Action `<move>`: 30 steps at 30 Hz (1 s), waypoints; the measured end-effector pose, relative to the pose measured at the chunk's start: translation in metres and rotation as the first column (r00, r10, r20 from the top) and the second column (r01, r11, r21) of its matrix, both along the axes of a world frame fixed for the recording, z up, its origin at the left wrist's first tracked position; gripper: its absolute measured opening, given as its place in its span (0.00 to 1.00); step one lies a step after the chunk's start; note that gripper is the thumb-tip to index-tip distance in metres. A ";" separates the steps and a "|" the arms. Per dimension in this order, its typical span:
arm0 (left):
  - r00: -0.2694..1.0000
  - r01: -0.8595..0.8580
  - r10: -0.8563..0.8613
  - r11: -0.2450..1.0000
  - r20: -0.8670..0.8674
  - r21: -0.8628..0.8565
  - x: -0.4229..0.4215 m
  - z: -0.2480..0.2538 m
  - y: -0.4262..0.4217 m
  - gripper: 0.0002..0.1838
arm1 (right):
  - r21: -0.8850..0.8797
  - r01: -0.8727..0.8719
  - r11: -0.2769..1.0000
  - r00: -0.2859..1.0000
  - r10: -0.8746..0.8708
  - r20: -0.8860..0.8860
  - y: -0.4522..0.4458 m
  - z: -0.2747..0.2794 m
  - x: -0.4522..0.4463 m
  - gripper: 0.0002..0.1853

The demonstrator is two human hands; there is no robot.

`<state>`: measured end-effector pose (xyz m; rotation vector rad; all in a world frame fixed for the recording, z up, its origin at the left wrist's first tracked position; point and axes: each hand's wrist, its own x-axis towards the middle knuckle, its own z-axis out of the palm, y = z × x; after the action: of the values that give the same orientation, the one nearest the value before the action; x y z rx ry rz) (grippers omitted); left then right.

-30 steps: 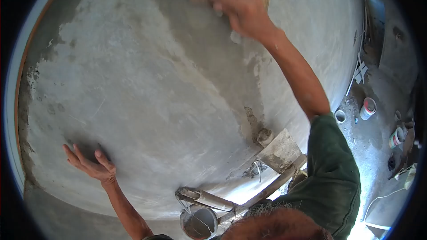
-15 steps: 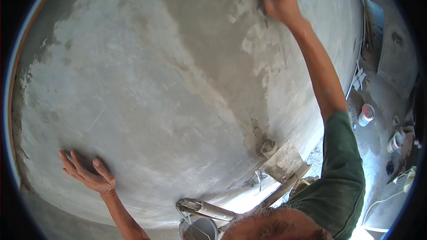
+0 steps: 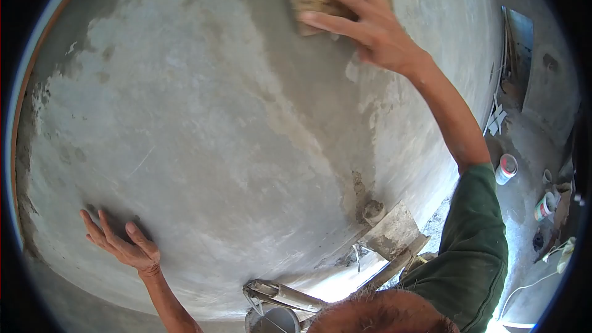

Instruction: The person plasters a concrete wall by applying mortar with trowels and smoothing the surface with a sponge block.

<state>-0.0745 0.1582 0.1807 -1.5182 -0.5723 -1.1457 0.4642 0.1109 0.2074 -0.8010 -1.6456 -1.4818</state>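
My right hand point(image 3: 370, 28) grips a yellowish-brown sponge point(image 3: 311, 5) and presses it to the grey plastered wall point(image 3: 203, 142), high up. The sponge is slightly blurred, and part of it is hidden behind the fingers. Around it runs a darker, damp-looking band of plaster point(image 3: 302, 80) that slants down to the right. At the lower left, my left hand point(image 3: 126, 243) rests on the wall with its fingers spread, holding nothing.
Below the wall are a pipe stub point(image 3: 373, 211), a board point(image 3: 391, 231) and a grey bucket point(image 3: 280, 319). On the floor at right stand a white tub with a red lid point(image 3: 506, 169) and another tub point(image 3: 545, 206); a white cable point(image 3: 524, 290) lies near them.
My right hand has moved down and slightly left from the top edge of the view, bringing the sponge into clear sight. The left hand stays put.
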 end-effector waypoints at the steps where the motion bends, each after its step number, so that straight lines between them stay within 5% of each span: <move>1: 1.000 -0.005 0.005 1.000 0.014 0.002 -0.001 -0.002 -0.001 0.26 | 0.002 -0.005 1.000 1.000 0.005 0.014 0.004 0.005 0.014 0.38; 5: 1.000 -0.025 0.025 0.999 -0.009 -0.026 0.006 0.001 -0.001 0.26 | 0.076 -0.010 0.997 0.978 0.026 -0.208 0.024 0.048 0.045 0.31; 7: 1.000 -0.020 0.020 1.000 0.011 -0.021 0.003 0.001 -0.002 0.26 | 0.039 -0.109 0.993 0.992 0.105 0.073 0.024 0.046 0.014 0.32; 9: 0.999 0.011 -0.010 1.000 0.033 -0.019 0.000 0.000 -0.001 0.26 | -0.039 -0.043 0.998 0.997 0.046 0.056 0.004 0.027 0.016 0.35; 13: 1.000 -0.020 0.019 0.999 -0.008 -0.039 0.004 0.000 0.001 0.26 | 0.128 -0.074 0.989 0.997 0.077 -0.013 0.023 0.044 0.053 0.39; 19: 0.999 0.001 0.001 0.999 0.051 -0.034 -0.002 -0.001 0.000 0.26 | 0.169 -0.063 0.984 0.971 0.022 0.237 0.034 -0.001 0.066 0.29; 20: 1.000 -0.015 0.016 0.999 0.023 -0.035 0.002 0.000 -0.001 0.26 | -0.043 -0.103 0.994 0.993 0.105 0.058 0.022 0.002 0.072 0.29; 21: 1.000 -0.008 0.009 0.999 0.014 -0.038 0.003 0.000 -0.001 0.26 | -0.046 -0.096 0.994 0.994 0.099 0.048 0.008 0.015 0.054 0.29; 22: 1.000 -0.010 0.010 0.999 0.015 -0.032 0.004 0.000 -0.001 0.26 | -0.109 -0.339 0.935 0.868 0.266 -0.419 -0.005 0.032 0.022 0.29; 23: 1.000 -0.013 0.014 1.000 0.018 -0.022 0.004 0.001 -0.001 0.25 | -0.041 -0.564 0.825 0.524 0.318 -0.790 -0.012 0.041 0.006 0.30; 24: 1.000 -0.013 0.013 1.000 0.019 -0.022 0.004 0.000 0.001 0.25 | -0.226 -0.203 0.953 0.943 0.128 -0.306 0.011 0.023 0.016 0.40; 25: 0.999 0.014 -0.014 1.000 0.033 -0.020 0.001 0.000 0.002 0.25 | -0.228 -0.206 0.952 0.942 0.130 -0.309 0.021 0.000 0.027 0.40; 27: 0.998 0.036 -0.035 0.999 0.044 -0.017 -0.002 0.001 0.001 0.25 | 0.013 -0.100 0.995 0.995 0.100 0.006 0.005 -0.032 -0.008 0.38; 30: 1.000 -0.010 0.011 0.999 0.016 -0.049 0.002 0.001 0.000 0.26 | -0.006 -0.127 0.992 0.986 0.126 -0.108 0.032 -0.029 0.065 0.39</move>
<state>-0.0727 0.1584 0.1815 -1.5469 -0.6226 -1.1440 0.5290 0.1433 0.1785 -0.7557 -1.5970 -1.3192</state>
